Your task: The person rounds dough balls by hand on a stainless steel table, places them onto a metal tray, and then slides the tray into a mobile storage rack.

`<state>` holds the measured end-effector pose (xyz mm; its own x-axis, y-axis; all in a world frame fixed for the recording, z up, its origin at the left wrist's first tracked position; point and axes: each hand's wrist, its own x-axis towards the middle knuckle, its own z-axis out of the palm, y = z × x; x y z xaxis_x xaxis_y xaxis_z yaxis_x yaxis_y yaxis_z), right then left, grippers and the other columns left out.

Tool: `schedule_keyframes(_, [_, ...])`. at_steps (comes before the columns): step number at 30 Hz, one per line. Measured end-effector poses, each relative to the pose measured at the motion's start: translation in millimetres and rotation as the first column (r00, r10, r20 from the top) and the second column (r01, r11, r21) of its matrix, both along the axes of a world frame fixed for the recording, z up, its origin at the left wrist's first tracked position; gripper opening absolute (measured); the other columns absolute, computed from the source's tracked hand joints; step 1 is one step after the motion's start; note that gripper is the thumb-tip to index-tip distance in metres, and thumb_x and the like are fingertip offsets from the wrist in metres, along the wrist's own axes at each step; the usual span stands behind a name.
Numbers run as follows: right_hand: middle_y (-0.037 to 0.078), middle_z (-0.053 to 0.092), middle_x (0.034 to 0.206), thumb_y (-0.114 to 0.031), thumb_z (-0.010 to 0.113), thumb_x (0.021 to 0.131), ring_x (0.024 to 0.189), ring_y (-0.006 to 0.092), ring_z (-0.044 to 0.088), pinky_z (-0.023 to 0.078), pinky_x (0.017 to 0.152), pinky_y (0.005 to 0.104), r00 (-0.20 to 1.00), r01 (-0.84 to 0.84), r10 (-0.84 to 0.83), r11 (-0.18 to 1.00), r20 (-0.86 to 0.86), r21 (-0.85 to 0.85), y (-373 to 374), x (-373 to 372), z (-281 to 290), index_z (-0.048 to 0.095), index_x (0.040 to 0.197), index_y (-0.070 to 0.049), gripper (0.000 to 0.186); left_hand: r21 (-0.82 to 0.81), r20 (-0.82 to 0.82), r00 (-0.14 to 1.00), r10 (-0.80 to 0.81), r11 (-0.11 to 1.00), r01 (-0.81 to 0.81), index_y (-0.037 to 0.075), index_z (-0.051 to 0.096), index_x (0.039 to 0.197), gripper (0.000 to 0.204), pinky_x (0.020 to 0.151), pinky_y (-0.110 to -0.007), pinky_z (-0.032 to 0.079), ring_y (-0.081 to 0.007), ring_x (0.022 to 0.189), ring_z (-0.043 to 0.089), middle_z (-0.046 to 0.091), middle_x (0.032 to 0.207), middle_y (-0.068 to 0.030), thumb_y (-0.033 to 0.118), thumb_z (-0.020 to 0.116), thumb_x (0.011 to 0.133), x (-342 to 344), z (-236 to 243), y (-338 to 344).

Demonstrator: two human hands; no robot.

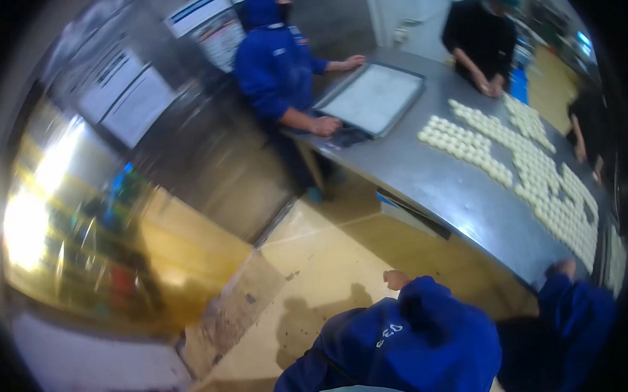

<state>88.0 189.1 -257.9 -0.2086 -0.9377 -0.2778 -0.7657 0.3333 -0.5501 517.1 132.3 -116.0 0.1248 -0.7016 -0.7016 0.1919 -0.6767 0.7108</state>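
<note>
My blue jacket [378,339] fills the lower middle, its right sleeve bent upward. Out of that cuff comes my right hand [396,279], above the yellowish floor and apart from the steel table [431,185]. Its fingers are small and blurred, and no held thing shows. My left hand is out of sight. On the table lie many pale dough balls [464,146], set in close rows. At its far left end, a person in blue [275,73] has both hands at a dark-rimmed tray [373,97] with a white surface.
Behind the table stands a person in black [485,41], hands together near the dough; another dark-clothed person [588,128] is at the right. Close on my right, a blue sleeve [573,301] reaches the table edge. Steel doors [209,151] and a yellow translucent curtain [73,225] stand left.
</note>
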Motion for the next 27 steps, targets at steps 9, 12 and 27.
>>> schedule_keyframes(9, [0.01, 0.073, 0.084, -0.014, 0.074, 0.072, 0.08, 0.0254, 0.07, 0.055, 0.072, 0.0395, 0.965, 0.143, -0.144, 0.99, 0.221, 0.017, 54.4, 6.3, 69.9, 0.073, 0.1, -0.014, 0.029, 0.09, 0.098, 0.787, -0.609, 0.793, 0.602, 0.01, 0.061, 0.124, 0.039, 0.094, -0.036, 0.049, -0.0195, 0.105, 0.062, 0.066, 0.115, -0.0091, 0.026, 0.067, 0.089, -9.7, -13.8, -108.2])
schedule_keyframes(12, [0.01, 0.073, 0.081, -0.011, 0.069, 0.084, 0.076, 0.0208, 0.07, 0.054, 0.068, 0.034, 0.775, 0.545, -0.516, 0.838, 0.365, 0.026, 56.2, -8.6, 107.8, 0.073, 0.102, -0.008, 0.019, -0.102, 0.19, 0.552, -0.812, 0.543, 0.834, 0.01, 0.062, 0.123, 0.036, 0.093, -0.034, 0.049, -0.0175, 0.103, 0.063, 0.068, 0.112, -0.0083, 0.023, 0.069, 0.09, -61.3, -12.6, -163.5])
schedule_keyframes(27, [0.005, 0.062, 0.107, -0.017, 0.068, 0.08, 0.107, 0.0251, 0.057, 0.039, 0.087, 0.0495, 0.507, 0.533, -0.815, 0.552, -0.28, -0.641, -121.3, -334.7, 248.2, 0.064, 0.115, -0.014, 0.036, -0.585, 0.8, 0.344, -0.492, -0.512, 0.629, 0.004, 0.056, 0.126, 0.049, 0.092, -0.039, 0.05, -0.0367, 0.104, 0.061, 0.059, 0.112, -0.0165, -0.001, 0.068, 0.078, -711.1, 102.5, -254.4])
